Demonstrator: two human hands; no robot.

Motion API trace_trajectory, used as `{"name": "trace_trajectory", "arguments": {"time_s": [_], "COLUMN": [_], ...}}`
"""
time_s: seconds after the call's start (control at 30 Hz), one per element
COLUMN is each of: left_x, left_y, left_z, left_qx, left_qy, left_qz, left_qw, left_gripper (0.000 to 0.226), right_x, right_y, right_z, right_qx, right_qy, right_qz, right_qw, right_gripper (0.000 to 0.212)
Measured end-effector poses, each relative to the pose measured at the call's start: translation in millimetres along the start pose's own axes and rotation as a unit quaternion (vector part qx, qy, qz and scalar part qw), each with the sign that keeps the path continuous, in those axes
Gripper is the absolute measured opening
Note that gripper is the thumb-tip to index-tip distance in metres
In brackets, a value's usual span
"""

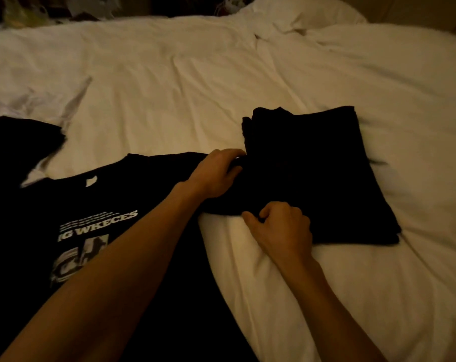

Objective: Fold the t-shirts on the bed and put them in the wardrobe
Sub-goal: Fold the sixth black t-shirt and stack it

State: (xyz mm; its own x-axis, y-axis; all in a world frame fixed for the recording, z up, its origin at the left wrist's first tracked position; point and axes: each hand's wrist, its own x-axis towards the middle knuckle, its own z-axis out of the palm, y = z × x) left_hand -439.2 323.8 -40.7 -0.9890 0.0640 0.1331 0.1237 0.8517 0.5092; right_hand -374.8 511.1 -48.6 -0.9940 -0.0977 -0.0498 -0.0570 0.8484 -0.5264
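Fingers (233,154) of the left hand (217,175) curl together over the left edge of the folded black cotton t-shirt (323,176). The right hand (283,227) has its fingers bunched and its thumb out, pinching the bundle's near corner at its 7 o'clock. That shirt lies as a thick rectangle on the rumpled white bed sheet (169,87), just toward 3 o'clock from the middle of the view.

Folding of this one looks finished, or within a last tuck, so I judge the step in hand to be squaring the bundle or taking hold of it. The next move calls for both hands to get under it and lift, so the layers do not slide open.

At 8 o'clock a flat black t-shirt with a white print (91,223) lies unfolded. Another dark garment (20,137) is at 9 o'clock and a crumpled white garment (39,100) at 10. No wardrobe, drawer or basket shows, so its contents cannot be told.
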Motion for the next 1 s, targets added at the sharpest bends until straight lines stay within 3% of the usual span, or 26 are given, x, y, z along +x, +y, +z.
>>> {"name": "trace_trajectory", "arguments": {"time_s": [0.13,0.27,0.47,0.57,0.73,1.0], "left_x": [24,31,19,8,-27,-117], "left_y": [-1,-2,-9,-12,-32,-100], "left_z": [16,24,9,-17,-81,-164], "left_qx": [-0.019,-0.034,-0.087,-0.097,-0.122,-0.154], "left_qy": [-0.019,0.011,0.097,0.128,0.175,0.159], "left_qz": [0.001,-0.006,-0.035,-0.041,-0.075,-0.156], "left_qw": [1.000,0.999,0.991,0.986,0.974,0.963], "left_gripper": [0.047,0.045,0.019,0.016,0.010,0.015], "right_x": [13,18,12,4,-14,-55], "right_y": [0,-4,-11,-25,-72,-141], "right_z": [9,9,2,-1,1,42], "right_qx": [-0.006,0.019,0.079,0.141,0.256,0.167], "right_qy": [-0.017,-0.024,-0.005,0.024,0.045,-0.001], "right_qz": [0.011,0.020,0.029,-0.010,-0.105,-0.268], "right_qw": [1.000,0.999,0.996,0.990,0.960,0.949], "right_gripper": [0.048,0.049,0.023,0.012,0.022,0.012]}}
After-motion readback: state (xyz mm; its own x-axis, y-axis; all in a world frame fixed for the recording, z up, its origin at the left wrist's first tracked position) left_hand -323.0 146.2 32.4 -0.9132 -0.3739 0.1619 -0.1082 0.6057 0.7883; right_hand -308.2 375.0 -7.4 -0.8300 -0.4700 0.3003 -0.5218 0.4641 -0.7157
